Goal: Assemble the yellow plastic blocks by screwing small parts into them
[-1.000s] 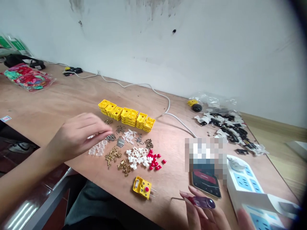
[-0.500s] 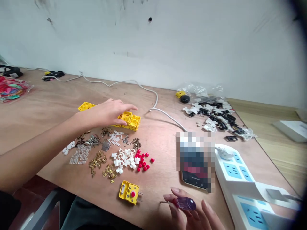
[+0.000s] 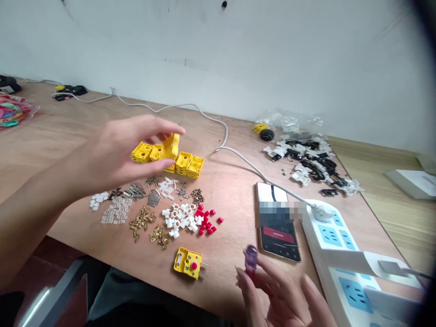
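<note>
Between its thumb and fingers my left hand (image 3: 136,147) holds a yellow plastic casing (image 3: 170,146), tilted above the rows of stacked yellow casings (image 3: 193,165). My right hand (image 3: 275,290) grips the purple handle of a screwdriver (image 3: 251,260) at the front of the table; its shaft cannot be made out. To the left of that hand lies an open yellow unit (image 3: 188,263) with a red button and metal pins. White plastic parts (image 3: 180,219), red caps (image 3: 208,220) and brass pieces (image 3: 141,221) lie in loose piles between the hands.
A phone (image 3: 279,236) lies beside a white power strip (image 3: 330,254) at the right. Black and white parts (image 3: 311,163) are heaped at the back right, near a clear plastic bag (image 3: 289,125). A white cable (image 3: 226,131) crosses the table (image 3: 235,181).
My left hand has lifted a yellow casing off the row. The screwdriver in my right hand has turned from lying sideways to handle up. The camera view has shifted slightly.
</note>
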The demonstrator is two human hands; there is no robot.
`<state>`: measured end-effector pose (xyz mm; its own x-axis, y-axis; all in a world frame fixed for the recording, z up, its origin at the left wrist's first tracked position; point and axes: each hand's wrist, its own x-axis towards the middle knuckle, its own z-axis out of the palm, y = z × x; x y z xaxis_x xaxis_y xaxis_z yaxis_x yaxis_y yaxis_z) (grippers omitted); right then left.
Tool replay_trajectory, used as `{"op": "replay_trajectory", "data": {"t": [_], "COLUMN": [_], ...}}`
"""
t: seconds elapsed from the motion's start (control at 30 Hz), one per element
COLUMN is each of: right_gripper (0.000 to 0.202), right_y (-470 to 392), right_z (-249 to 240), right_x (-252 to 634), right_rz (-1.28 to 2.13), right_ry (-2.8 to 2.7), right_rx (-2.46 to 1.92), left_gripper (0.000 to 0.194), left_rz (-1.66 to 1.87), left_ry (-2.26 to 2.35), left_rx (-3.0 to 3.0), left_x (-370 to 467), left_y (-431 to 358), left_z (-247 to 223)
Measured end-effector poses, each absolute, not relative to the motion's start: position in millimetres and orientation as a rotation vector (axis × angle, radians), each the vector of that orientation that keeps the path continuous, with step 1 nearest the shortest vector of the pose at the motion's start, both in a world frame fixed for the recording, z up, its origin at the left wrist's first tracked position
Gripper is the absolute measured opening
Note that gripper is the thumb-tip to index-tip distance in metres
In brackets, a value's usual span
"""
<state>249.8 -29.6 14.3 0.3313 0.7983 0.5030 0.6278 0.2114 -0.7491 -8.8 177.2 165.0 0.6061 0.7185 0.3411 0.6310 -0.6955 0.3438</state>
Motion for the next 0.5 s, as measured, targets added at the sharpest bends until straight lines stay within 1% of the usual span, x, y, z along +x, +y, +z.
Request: {"op": "replay_trajectory", "data": {"t": [0.03,0.13,0.17,0.23,0.3,0.4,0.43,0.5], "right_gripper": [0.072,0.030,0.025,0.030,0.034,0.029,0.028,0.033], "right_y": [-24,-7,-2,3,3,-4,-7,-12], "right_z": [19,29,31,31,30,38,43,55], "right_x": [251,261,264,270,272,269,265,255], "right_rz": [0.190,0.106,0.078,0.020,-0.042,-0.151,-0.135,0.035], "right_ry": [-1.395,-1.648,-1.745,-1.868,-1.933,-1.970,-1.991,-2.020], "right_rx": [-1.510,-1.630,-1.662,-1.709,-1.750,-1.760,-1.729,-1.614], "left_gripper": [0.045,0.043,0.039,0.033,0.032,0.030,0.029,0.028], "left_rz": [0.719,0.773,0.802,0.823,0.854,0.833,0.821,0.806], "left_ry": [1.119,1.105,1.074,1.015,0.949,0.821,0.816,0.810], "left_rx": [2.522,2.070,1.930,1.694,1.482,1.347,1.327,1.277], "left_x": [-14,-27,-30,-33,-35,-32,-30,-24], "left_y": [161,114,101,80,65,48,44,36], "left_z": [163,139,127,101,79,58,54,51]}}
